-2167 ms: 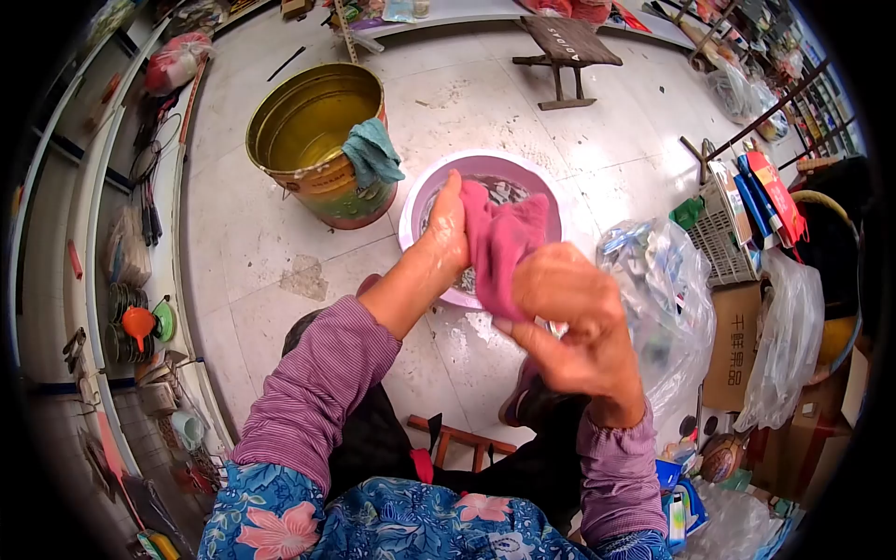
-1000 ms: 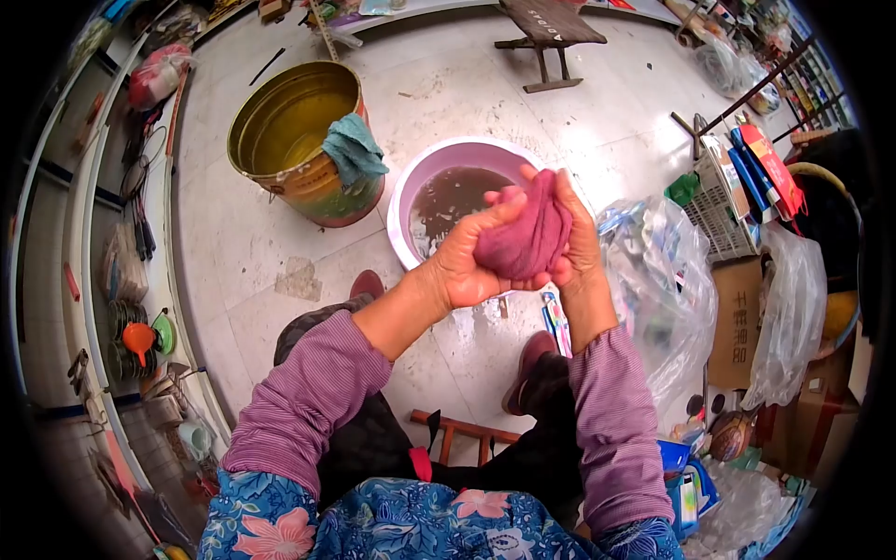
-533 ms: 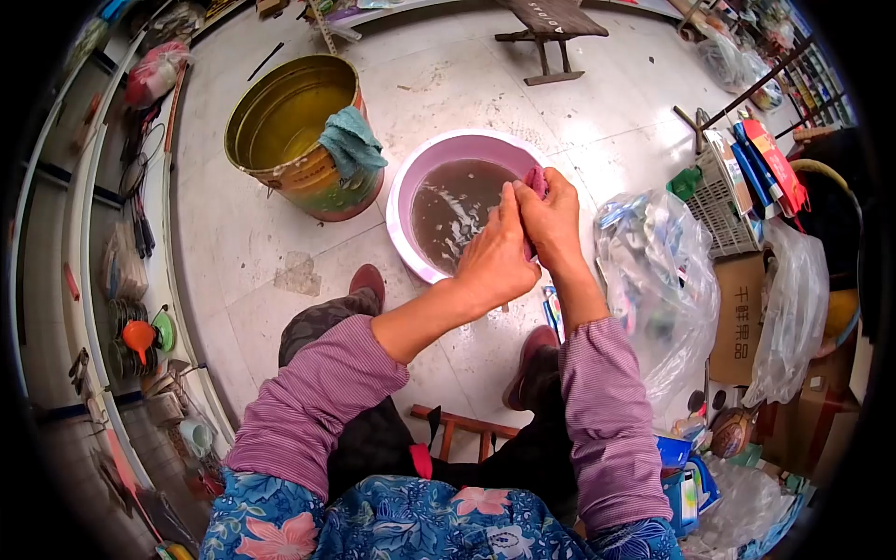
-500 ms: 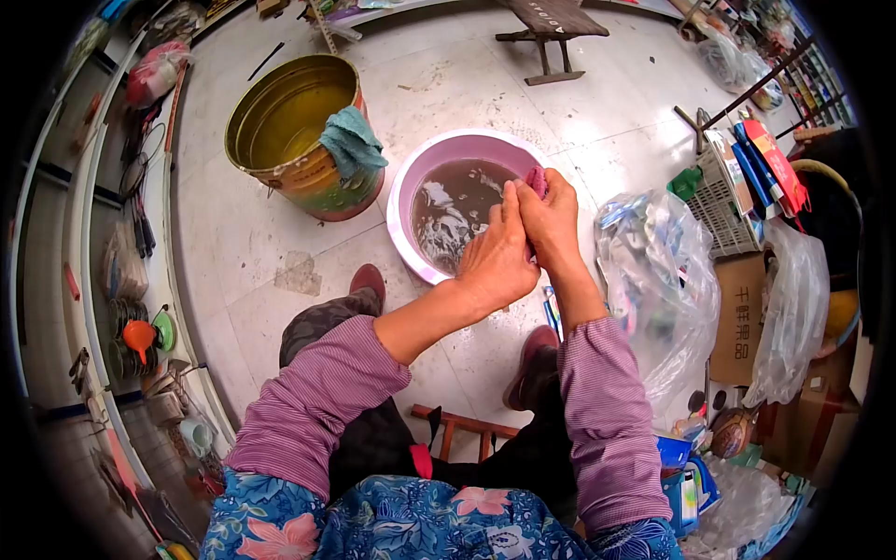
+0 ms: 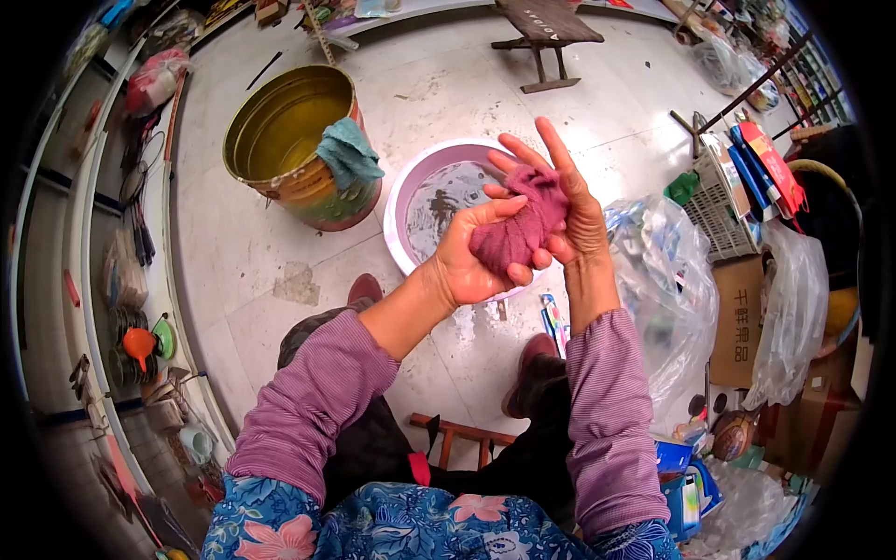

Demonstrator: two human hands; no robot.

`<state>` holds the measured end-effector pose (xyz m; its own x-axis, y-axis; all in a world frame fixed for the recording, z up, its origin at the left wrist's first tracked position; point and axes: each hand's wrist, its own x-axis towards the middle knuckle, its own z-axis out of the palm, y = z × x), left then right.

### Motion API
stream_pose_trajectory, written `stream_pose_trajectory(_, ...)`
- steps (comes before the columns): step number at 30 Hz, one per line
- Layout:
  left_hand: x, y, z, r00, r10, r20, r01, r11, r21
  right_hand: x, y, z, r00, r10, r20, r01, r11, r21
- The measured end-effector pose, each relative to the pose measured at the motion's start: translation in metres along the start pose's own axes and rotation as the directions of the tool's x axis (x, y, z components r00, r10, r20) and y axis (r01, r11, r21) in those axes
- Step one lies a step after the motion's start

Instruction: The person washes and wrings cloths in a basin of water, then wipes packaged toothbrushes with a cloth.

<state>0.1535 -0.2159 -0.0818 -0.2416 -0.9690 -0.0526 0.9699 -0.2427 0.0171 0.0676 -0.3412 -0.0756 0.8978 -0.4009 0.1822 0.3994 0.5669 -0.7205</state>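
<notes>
A wet, crumpled maroon cloth (image 5: 516, 229) is bunched between my hands over the near right side of the basin. My left hand (image 5: 467, 257) wraps its fingers and thumb around the lower part of the cloth. Against the cloth's other side rests the palm of my right hand (image 5: 584, 215), its fingers stretched out and spread. Under both hands, a pink-and-white basin (image 5: 399, 201) on the floor holds murky water (image 5: 439, 210) with suds; the hands cover part of its rim.
Left of the basin stands a large metal bucket (image 5: 308, 201) with a teal cloth (image 5: 350, 152) over its rim. A plastic bag (image 5: 663, 308), a cardboard box (image 5: 737, 322) and a crate (image 5: 723, 219) crowd the right. A folding stool (image 5: 549, 28) stands at the back; shelves (image 5: 103, 233) line the left.
My hands have moved apart from a tight clasp around the cloth. The right fingers have straightened and spread, and more of the cloth shows, nearer to me.
</notes>
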Motion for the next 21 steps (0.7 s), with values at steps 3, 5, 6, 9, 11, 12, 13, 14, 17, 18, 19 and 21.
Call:
stream_pose_trajectory(3,0.0,-0.001,0.001,0.998,-0.001,-0.059,0.006,0.996,0.087,0.007,-0.011,0.01,0.993,0.067,-0.097,-0.084,0.978,-0.189)
stream_pose_trajectory(5,0.0,0.001,0.009,0.986,-0.007,-0.165,0.036,0.985,0.172,0.008,-0.014,0.015,0.97,0.035,-0.241,-0.147,0.873,-0.465)
stream_pose_trajectory(6,0.002,0.003,0.008,0.986,-0.01,-0.166,0.038,0.985,0.169,0.008,-0.012,0.014,0.969,0.035,-0.244,-0.149,0.873,-0.464)
stream_pose_trajectory(9,0.006,0.003,0.014,0.914,0.1,-0.394,0.161,0.801,0.577,0.011,-0.005,0.012,0.931,0.021,-0.363,-0.266,0.721,-0.64)
stream_pose_trajectory(11,0.01,-0.002,0.012,0.869,0.238,-0.434,0.208,0.62,0.757,0.013,0.017,-0.009,0.931,-0.052,-0.361,-0.23,0.684,-0.692)
stream_pose_trajectory(12,0.013,-0.005,0.009,0.82,0.376,-0.43,0.277,0.396,0.875,0.014,0.027,-0.02,0.926,-0.128,-0.354,-0.196,0.64,-0.743)
stream_pose_trajectory(13,0.019,-0.007,-0.002,0.819,0.522,-0.24,0.228,0.088,0.97,0.013,0.031,-0.024,0.92,-0.158,-0.358,-0.227,0.529,-0.817)
stream_pose_trajectory(14,0.023,-0.01,-0.012,0.818,0.522,-0.24,0.228,0.089,0.97,0.013,0.035,-0.027,0.92,-0.157,-0.359,-0.228,0.529,-0.817)
stream_pose_trajectory(17,0.018,-0.018,0.002,0.734,0.657,-0.17,0.52,-0.383,0.764,0.012,0.053,-0.036,0.881,-0.34,-0.33,-0.267,0.219,-0.938)
stream_pose_trajectory(18,0.018,-0.019,-0.003,0.732,0.659,-0.174,0.524,-0.381,0.762,0.013,0.054,-0.035,0.882,-0.336,-0.331,-0.267,0.223,-0.938)
stream_pose_trajectory(19,0.02,-0.02,-0.011,0.715,0.693,-0.099,0.527,-0.441,0.726,0.013,0.055,-0.035,0.86,-0.366,-0.356,-0.314,0.171,-0.934)
stream_pose_trajectory(21,0.021,-0.021,-0.014,0.682,0.731,0.022,0.546,-0.529,0.649,0.016,0.056,-0.035,0.839,-0.391,-0.378,-0.36,0.122,-0.925)
